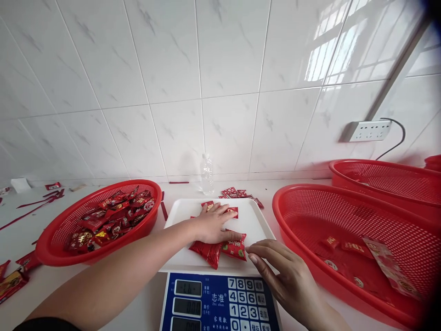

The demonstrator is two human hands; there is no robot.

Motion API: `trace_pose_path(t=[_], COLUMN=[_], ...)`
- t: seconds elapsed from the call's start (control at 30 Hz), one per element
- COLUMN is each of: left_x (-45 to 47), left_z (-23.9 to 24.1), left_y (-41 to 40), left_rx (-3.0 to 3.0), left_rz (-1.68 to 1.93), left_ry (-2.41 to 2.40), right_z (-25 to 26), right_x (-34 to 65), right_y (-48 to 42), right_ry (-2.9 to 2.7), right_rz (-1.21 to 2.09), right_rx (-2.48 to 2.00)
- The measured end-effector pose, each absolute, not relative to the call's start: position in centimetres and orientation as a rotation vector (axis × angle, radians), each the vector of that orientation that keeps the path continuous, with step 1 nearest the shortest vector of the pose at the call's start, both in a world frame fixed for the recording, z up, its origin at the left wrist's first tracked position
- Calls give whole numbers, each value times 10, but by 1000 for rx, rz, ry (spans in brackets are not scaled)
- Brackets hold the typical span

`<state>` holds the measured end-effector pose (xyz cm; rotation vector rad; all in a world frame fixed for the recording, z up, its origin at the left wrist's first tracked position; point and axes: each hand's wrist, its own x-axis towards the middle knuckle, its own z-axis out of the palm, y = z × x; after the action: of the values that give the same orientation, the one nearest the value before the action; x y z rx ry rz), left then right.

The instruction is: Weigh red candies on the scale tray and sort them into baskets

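Observation:
My left hand (214, 224) lies over several red snack packets on the white tray of the weighing scale (260, 220), palm down with fingers spread. One red packet (208, 253) sticks out below the palm, and another with green and white print (236, 247) shows by the thumb. A third packet (233, 212) is partly covered by the fingers. Beside the tray's right edge, my right hand (280, 264) has its fingers loosely bent and its fingertips close to the printed packet's corner; whether they touch is unclear. The scale's blue keypad panel (220, 303) faces me.
On the left stands a red basket (51, 250) of small wrapped snacks. A larger red basket (285, 207) with a few packets is at right, another red basket (344, 170) behind it. A clear bottle (207, 174) and small red packets (237, 193) sit behind the tray.

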<state>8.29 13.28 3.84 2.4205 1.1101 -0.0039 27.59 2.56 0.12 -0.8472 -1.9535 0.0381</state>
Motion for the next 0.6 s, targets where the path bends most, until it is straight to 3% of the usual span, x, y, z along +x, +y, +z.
trace_pose_path(t=[0.23, 0.4, 0.6], left_x=[48, -22, -122], left_z=[55, 72, 65], left_y=[117, 127, 124], left_rx=[2374, 2220, 1983], left_rz=[187, 405, 246], left_ry=[1053, 1546, 2035], right_z=[1, 3, 5], right_x=[275, 276, 277], right_y=[25, 23, 23], right_ry=[-1941, -1934, -1924], right_rz=[36, 33, 15], right_rx=[-837, -837, -815])
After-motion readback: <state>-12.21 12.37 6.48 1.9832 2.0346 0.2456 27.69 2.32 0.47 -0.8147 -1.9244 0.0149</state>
